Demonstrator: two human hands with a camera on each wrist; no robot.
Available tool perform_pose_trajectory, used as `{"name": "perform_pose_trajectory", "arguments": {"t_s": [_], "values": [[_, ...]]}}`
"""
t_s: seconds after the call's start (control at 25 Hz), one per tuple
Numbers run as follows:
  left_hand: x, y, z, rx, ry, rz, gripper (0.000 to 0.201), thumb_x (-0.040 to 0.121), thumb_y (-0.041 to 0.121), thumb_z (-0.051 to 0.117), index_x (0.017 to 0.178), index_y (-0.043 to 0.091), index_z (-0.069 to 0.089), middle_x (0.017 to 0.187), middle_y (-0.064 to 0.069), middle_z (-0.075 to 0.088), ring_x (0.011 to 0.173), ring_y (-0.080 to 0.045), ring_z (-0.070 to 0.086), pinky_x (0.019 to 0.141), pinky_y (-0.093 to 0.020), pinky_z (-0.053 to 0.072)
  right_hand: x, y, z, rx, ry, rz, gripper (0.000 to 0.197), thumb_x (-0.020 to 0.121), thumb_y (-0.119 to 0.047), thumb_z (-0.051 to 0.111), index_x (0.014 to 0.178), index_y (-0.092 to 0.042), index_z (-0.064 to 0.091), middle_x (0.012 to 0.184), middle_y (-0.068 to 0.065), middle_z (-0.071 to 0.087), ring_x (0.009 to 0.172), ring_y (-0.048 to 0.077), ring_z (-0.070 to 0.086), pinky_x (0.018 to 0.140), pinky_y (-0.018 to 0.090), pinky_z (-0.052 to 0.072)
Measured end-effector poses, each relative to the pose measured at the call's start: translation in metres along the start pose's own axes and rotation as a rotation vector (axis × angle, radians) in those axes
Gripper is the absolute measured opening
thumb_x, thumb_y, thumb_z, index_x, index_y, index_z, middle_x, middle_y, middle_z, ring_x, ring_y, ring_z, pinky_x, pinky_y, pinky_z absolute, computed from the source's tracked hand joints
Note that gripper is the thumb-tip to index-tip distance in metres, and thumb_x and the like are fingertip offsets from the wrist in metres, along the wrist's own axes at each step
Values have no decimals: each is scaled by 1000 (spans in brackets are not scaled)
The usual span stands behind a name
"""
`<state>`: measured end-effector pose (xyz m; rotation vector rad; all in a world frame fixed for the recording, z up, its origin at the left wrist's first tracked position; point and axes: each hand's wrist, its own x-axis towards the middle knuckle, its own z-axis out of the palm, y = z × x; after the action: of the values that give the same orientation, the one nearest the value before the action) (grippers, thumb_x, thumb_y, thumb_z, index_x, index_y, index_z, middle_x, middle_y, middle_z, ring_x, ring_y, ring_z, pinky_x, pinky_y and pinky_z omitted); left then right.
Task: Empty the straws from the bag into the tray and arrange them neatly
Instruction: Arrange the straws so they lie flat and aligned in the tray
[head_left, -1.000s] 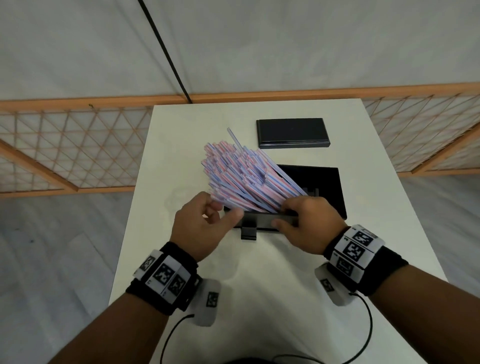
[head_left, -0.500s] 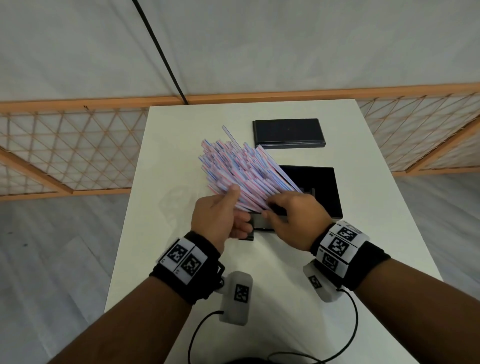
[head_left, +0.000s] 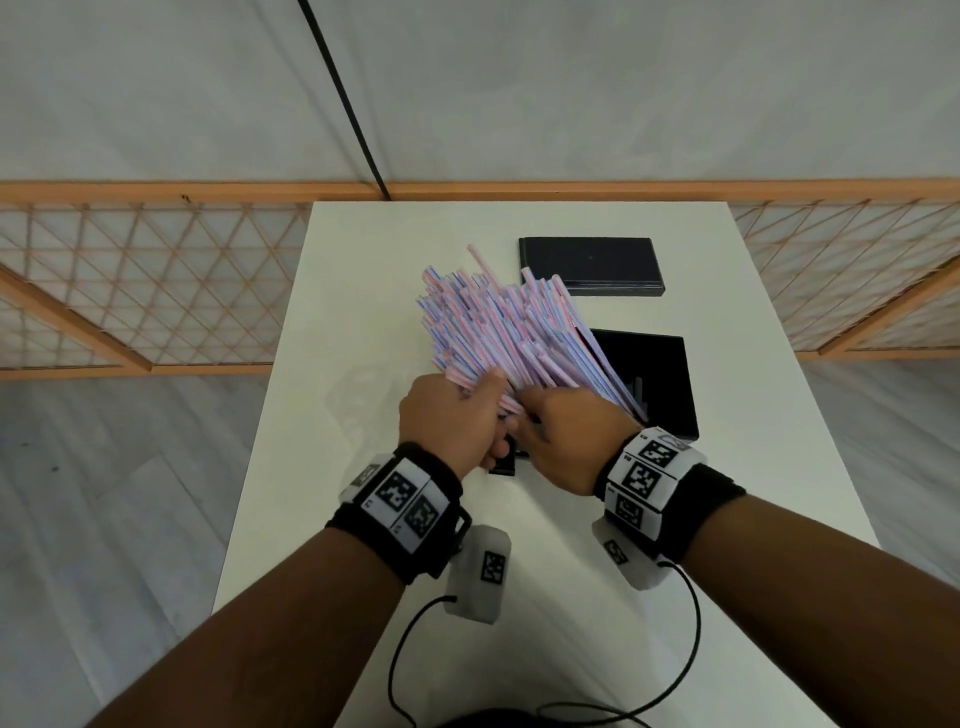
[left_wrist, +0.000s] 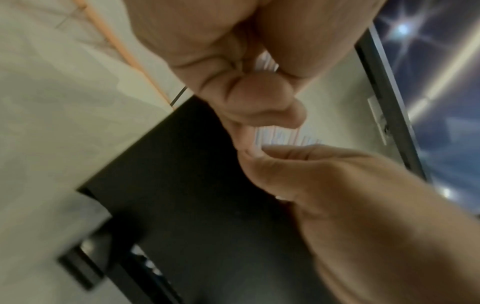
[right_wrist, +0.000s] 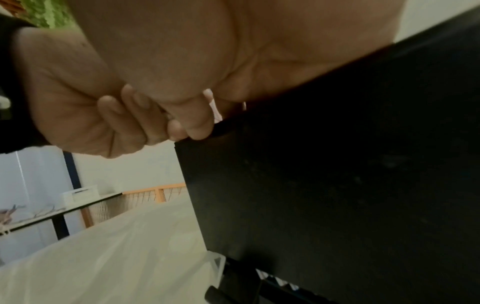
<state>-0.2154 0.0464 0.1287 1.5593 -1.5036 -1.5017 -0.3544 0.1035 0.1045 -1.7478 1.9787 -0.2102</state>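
A thick bundle of pink, blue and white striped straws (head_left: 498, 332) fans up and away to the far left from the near left corner of the black tray (head_left: 660, 384). My left hand (head_left: 457, 421) grips the near end of the bundle from the left. My right hand (head_left: 561, 431) grips the same end from the right, and the two hands touch. In the left wrist view, straw ends (left_wrist: 280, 137) show between curled fingers above the tray (left_wrist: 194, 205). The empty clear bag (right_wrist: 103, 257) lies flat on the table left of the tray.
A shut flat black box (head_left: 592, 265) lies at the back of the white table (head_left: 363, 545). An orange lattice fence (head_left: 156, 291) runs behind the table. Wrist camera cables (head_left: 519, 712) trail over the table's near edge.
My left hand, open beside the bundle a second ago, has come in and closed on the straws' near end. The hands have drawn together and the fan has narrowed.
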Motion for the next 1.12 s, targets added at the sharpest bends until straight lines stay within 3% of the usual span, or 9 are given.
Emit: {"name": "perform_pose_trajectory", "arguments": {"t_s": [0.16, 0.32, 0.4, 0.52, 0.64, 0.72, 0.84, 1.0, 1.12], "values": [[-3, 5, -5, -254, -33, -74, 44, 94, 36, 65, 67, 2, 71, 54, -14, 66, 38, -22, 58, 41, -27, 48, -1, 5, -9, 46, 143, -120, 30, 87, -41, 38, 96, -19, 56, 91, 3, 61, 89, 30, 59, 77, 42, 50], [-4, -9, -24, 166, 86, 58, 61, 76, 73, 65, 72, 12, 61, 56, -4, 68, 49, -21, 68, 55, -35, 56, -18, 18, -12, 43, 225, -144, 17, 84, -28, 60, 89, -14, 68, 81, 3, 64, 78, 25, 61, 72, 36, 51], [-2, -15, -29, 119, 139, -11, 66, 69, 78, 65, 85, 16, 49, 60, -1, 62, 49, -23, 62, 52, -37, 54, -33, 27, -14, 46, 304, -93, 11, 79, -24, 70, 76, -15, 65, 73, -1, 61, 69, 22, 59, 66, 34, 51], [1, -15, -25, 51, 50, -56, 64, 77, 72, 63, 97, 13, 50, 65, -3, 57, 43, -20, 54, 41, -25, 44, -45, 42, -22, 36, 429, 79, 26, 79, -34, 71, 71, -15, 56, 66, -3, 56, 61, 20, 54, 59, 34, 48], [4, -7, -16, 93, 38, 47, 54, 84, 66, 62, 78, 12, 56, 62, -4, 61, 43, -20, 59, 40, -23, 43, -30, 51, -29, 46, 358, 327, 50, 79, -50, 69, 106, -11, 55, 97, 6, 60, 88, 27, 59, 73, 30, 44], [5, -4, -9, 106, 38, 61, 56, 86, 62, 61, 67, 10, 56, 58, -7, 64, 42, -22, 63, 42, -26, 46, -14, 45, -25, -1, 226, 338, 58, 80, -55, 64, 118, -14, 50, 105, 7, 52, 97, 29, 58, 80, 32, 46], [3, 1, -5, 68, 29, 39, 57, 88, 54, 65, 73, -1, 66, 63, -16, 70, 42, -24, 67, 42, -27, 50, 3, 31, -16, -35, 141, 329, 50, 85, -54, 55, 123, -23, 45, 107, 5, 45, 92, 32, 60, 83, 40, 53], [9, 2, 0, -12, 55, 22, 45, 91, 38, 66, 70, -1, 66, 57, -15, 69, 41, -25, 67, 43, -34, 55, 8, 17, -22, -140, 163, 304, 43, 87, -37, 53, 128, -29, 41, 114, 7, 47, 88, 37, 61, 72, 38, 51], [8, -2, -5, -74, 73, 22, 46, 91, 39, 67, 70, -2, 67, 51, -9, 67, 43, -28, 67, 47, -42, 59, 8, 10, -31, -174, 234, 229, 42, 86, -30, 55, 126, -23, 41, 116, 9, 46, 88, 38, 61, 70, 40, 51]]}}
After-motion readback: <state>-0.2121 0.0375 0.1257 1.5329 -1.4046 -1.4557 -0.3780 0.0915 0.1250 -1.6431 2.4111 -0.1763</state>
